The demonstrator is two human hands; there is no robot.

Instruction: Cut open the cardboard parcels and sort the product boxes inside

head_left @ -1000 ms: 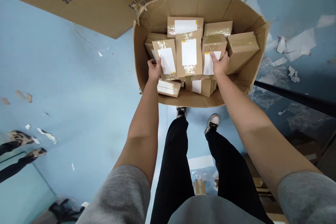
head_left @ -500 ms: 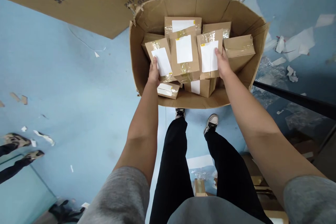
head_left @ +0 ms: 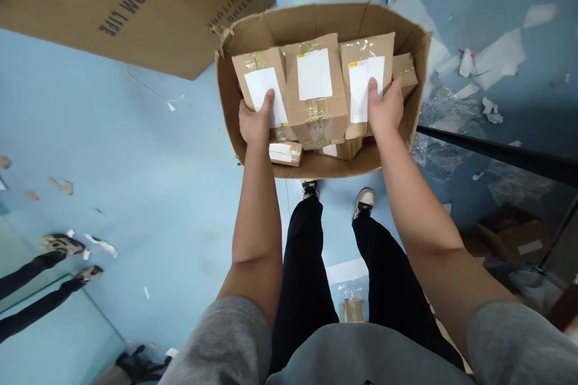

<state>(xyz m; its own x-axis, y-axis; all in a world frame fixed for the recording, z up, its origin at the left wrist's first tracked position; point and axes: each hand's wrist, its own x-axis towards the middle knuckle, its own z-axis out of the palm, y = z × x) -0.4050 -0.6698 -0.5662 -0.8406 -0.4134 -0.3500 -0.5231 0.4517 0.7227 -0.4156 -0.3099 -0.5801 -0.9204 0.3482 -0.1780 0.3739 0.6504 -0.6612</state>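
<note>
Three small brown parcels with white labels are held side by side in a row above a large open cardboard carton (head_left: 235, 126) on the blue floor. My left hand (head_left: 255, 120) grips the left parcel (head_left: 259, 75), thumb on its label. My right hand (head_left: 383, 109) grips the right parcel (head_left: 365, 72), thumb on its label. The middle parcel (head_left: 316, 93) is squeezed between the two. More small parcels (head_left: 285, 153) lie underneath in the carton.
A big printed cardboard box (head_left: 135, 6) lies at the top left. Paper and plastic scraps (head_left: 487, 66) litter the floor on the right. A black bar (head_left: 497, 153) crosses at right. Another person's legs and shoes (head_left: 58, 249) are at the left edge.
Both hands have lifted the row of three parcels up out of the carton toward me. The parcels now cover most of those lying beneath.
</note>
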